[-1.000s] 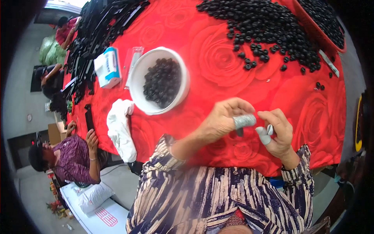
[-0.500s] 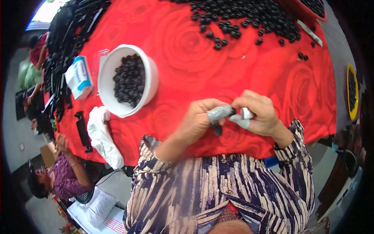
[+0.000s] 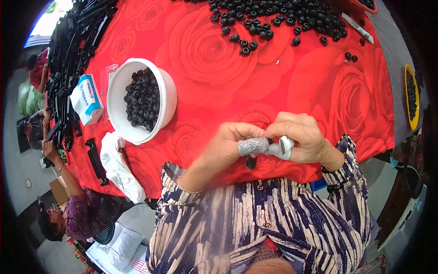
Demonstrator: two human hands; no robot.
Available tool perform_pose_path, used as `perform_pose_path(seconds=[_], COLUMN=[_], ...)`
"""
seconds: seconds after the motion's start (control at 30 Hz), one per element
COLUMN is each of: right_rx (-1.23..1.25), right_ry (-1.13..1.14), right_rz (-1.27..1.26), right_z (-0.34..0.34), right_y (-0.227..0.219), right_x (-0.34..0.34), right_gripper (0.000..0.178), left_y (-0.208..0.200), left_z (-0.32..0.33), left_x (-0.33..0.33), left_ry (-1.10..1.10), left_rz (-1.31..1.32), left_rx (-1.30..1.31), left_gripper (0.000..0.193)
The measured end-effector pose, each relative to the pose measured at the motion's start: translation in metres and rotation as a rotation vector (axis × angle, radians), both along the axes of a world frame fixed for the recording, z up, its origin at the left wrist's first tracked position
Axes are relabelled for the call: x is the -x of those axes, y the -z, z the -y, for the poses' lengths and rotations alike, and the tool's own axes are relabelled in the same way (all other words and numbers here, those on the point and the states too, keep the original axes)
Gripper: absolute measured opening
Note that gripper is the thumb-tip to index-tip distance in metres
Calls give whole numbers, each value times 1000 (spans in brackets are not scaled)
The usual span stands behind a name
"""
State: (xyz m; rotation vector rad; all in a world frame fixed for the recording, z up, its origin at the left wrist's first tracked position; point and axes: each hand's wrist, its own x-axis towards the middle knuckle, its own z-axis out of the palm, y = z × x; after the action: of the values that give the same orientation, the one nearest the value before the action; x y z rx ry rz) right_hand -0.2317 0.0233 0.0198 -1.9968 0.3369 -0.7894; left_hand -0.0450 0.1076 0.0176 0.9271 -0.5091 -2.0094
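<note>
My left hand (image 3: 228, 145) and my right hand (image 3: 299, 137) meet over the near side of the red tablecloth. A grey sleeve (image 3: 253, 146) covers one left finger. Pinched at the left fingertips is a small black part (image 3: 270, 141), mostly hidden, and the right fingertips press against it. Pale coverings sit on the right fingers, beside a white piece with a dark slot (image 3: 286, 145); whether that hand grips a tool is hidden. Below the grey sleeve a dark covered tip (image 3: 250, 162) hangs down. Left of my hands stands a white tub (image 3: 169, 98) holding small black round parts (image 3: 142, 100).
Loose black round parts (image 3: 273, 18) spread across the far side, near a white marker-like stick (image 3: 358, 28). At left are a blue-and-white box (image 3: 86, 100), a white cloth (image 3: 119, 166), a black strip (image 3: 96, 162) and piled black strips (image 3: 73, 59). A co-worker (image 3: 86, 210) sits at left.
My fingertips have drawn tighter together, and my right hand has turned slightly, hiding more of the small part. The co-worker's hand at left has moved up to the black strips. The view has shifted slightly.
</note>
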Motion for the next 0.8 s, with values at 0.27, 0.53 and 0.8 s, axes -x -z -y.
perform_pose_path(seconds=[0.27, 0.53, 0.8], right_rx=[269, 412, 518], right_ry=[128, 128, 95], right_rz=[99, 157, 179], right_z=[-5, -9, -10], right_y=[5, 2, 2], right_x=[-1, 2, -1], right_gripper=[35, 34, 39], left_y=[-9, -14, -15], left_z=[-5, -10, -12], left_x=[7, 11, 6], left_ry=[-116, -147, -106], left_rz=[67, 95, 185], left_rx=[3, 124, 230], left_gripper=[20, 19, 20])
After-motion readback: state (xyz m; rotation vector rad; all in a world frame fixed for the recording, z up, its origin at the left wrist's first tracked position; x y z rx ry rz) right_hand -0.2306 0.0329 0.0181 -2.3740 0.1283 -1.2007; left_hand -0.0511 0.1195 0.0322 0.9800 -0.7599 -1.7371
